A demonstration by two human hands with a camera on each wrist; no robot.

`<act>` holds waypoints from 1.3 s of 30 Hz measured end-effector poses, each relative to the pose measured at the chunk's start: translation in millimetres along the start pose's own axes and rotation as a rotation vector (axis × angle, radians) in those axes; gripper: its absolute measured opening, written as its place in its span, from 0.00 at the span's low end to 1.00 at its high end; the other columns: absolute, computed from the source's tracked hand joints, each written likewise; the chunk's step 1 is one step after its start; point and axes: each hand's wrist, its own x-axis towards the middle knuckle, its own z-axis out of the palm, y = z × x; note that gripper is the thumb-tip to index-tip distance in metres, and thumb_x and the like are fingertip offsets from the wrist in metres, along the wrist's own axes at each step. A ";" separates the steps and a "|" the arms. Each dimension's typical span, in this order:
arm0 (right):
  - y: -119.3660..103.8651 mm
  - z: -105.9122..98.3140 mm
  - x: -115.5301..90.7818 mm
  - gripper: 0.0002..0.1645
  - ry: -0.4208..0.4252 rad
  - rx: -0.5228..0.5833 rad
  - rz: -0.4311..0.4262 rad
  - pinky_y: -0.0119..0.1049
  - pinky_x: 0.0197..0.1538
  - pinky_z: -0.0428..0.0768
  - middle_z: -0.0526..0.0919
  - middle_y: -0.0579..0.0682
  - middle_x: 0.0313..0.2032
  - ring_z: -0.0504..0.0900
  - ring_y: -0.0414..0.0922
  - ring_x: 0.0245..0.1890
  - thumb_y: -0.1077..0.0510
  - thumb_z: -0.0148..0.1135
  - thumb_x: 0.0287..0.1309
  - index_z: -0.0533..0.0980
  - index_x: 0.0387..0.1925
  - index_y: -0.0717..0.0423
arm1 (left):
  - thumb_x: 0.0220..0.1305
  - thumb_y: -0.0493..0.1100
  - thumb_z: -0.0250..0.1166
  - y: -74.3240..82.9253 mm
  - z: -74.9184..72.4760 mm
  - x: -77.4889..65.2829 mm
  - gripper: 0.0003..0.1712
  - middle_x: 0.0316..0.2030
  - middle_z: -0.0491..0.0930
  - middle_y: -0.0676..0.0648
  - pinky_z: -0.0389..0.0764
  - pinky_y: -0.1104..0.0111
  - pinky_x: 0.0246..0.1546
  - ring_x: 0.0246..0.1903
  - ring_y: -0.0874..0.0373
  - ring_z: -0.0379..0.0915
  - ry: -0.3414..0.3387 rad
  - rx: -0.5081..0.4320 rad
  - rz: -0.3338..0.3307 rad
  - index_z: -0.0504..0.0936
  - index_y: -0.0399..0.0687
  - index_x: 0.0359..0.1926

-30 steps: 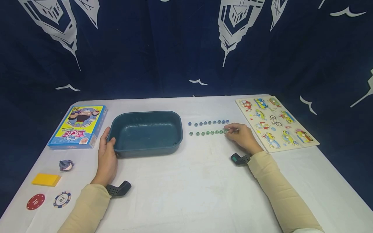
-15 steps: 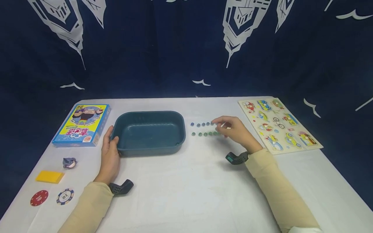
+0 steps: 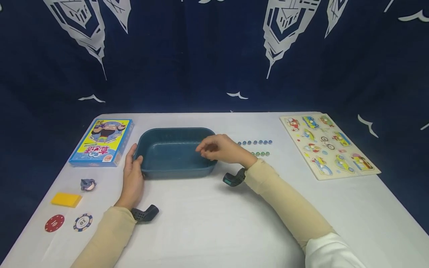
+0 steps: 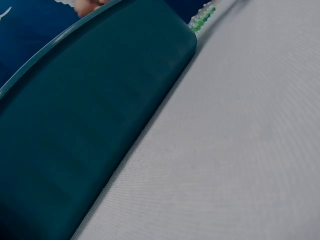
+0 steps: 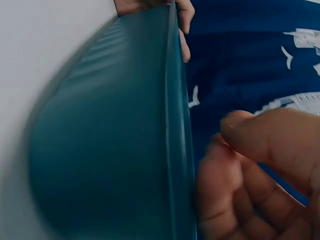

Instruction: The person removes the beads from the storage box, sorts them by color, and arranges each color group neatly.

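Observation:
In the head view a dark teal plastic basin (image 3: 177, 173) stands left of the table's middle. My left hand (image 3: 132, 186) grips its left end, thumb at the rim. Over the basin's right side is my right hand (image 3: 219, 149), thumb and index finger pinched together. The right wrist view shows these fingertips (image 5: 235, 122) close above the rim, hiding the small marble between them. Right of the basin lie a row of blue glass marbles (image 3: 255, 142) and a row of green marbles (image 3: 263, 153), their left parts hidden by my right hand.
A boxed game (image 3: 100, 143) lies at the back left. Nearer are a small shark figure (image 3: 88, 185), a yellow block (image 3: 66, 200), a red chip (image 3: 54, 223) and a blue-and-white chip (image 3: 82, 222). A picture puzzle board (image 3: 328, 145) lies at the right.
My right hand has moved left from the right end of the green row to over the basin, fingers still pinched. My left hand keeps its grip on the basin.

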 end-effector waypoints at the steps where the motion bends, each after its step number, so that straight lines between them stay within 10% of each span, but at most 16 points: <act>1: -0.9 2.1 4.6 0.12 -0.033 -0.023 0.001 0.34 0.45 0.84 0.86 0.52 0.39 0.84 0.40 0.38 0.68 0.63 0.62 0.82 0.47 0.64 | 0.80 0.50 0.37 -0.3 0.3 0.1 0.31 0.78 0.42 0.62 0.40 0.65 0.76 0.76 0.66 0.33 -0.003 0.000 0.001 0.44 0.62 0.79; 9: -4.7 15.2 28.3 0.14 -0.277 -0.207 0.057 0.29 0.42 0.82 0.86 0.48 0.38 0.83 0.38 0.36 0.70 0.65 0.57 0.84 0.46 0.60 | 0.80 0.52 0.36 -0.2 2.1 -0.4 0.32 0.78 0.41 0.61 0.39 0.63 0.76 0.77 0.66 0.32 -0.010 0.046 -0.004 0.42 0.62 0.79; 25: -12.6 26.1 44.9 0.18 -0.393 -0.501 0.254 0.33 0.45 0.79 0.87 0.46 0.34 0.80 0.41 0.35 0.77 0.63 0.49 0.87 0.33 0.55 | 0.79 0.53 0.35 2.2 3.5 -0.6 0.32 0.78 0.40 0.63 0.38 0.60 0.77 0.77 0.66 0.31 -0.018 0.082 -0.009 0.41 0.64 0.79; 33: -6.1 25.8 42.5 0.15 -0.321 -0.452 0.155 0.33 0.43 0.79 0.86 0.43 0.31 0.79 0.40 0.33 0.74 0.64 0.51 0.86 0.31 0.52 | 0.80 0.53 0.36 1.4 1.9 -0.1 0.32 0.78 0.40 0.62 0.39 0.61 0.77 0.77 0.66 0.31 -0.007 0.073 -0.015 0.42 0.64 0.79; 39: -1.8 15.9 33.1 0.10 -0.205 -0.152 0.029 0.31 0.40 0.82 0.85 0.50 0.35 0.83 0.40 0.32 0.71 0.65 0.56 0.84 0.40 0.62 | 0.80 0.52 0.36 0.8 -0.7 -0.5 0.31 0.78 0.41 0.62 0.39 0.61 0.77 0.77 0.65 0.32 0.006 0.055 -0.017 0.43 0.64 0.79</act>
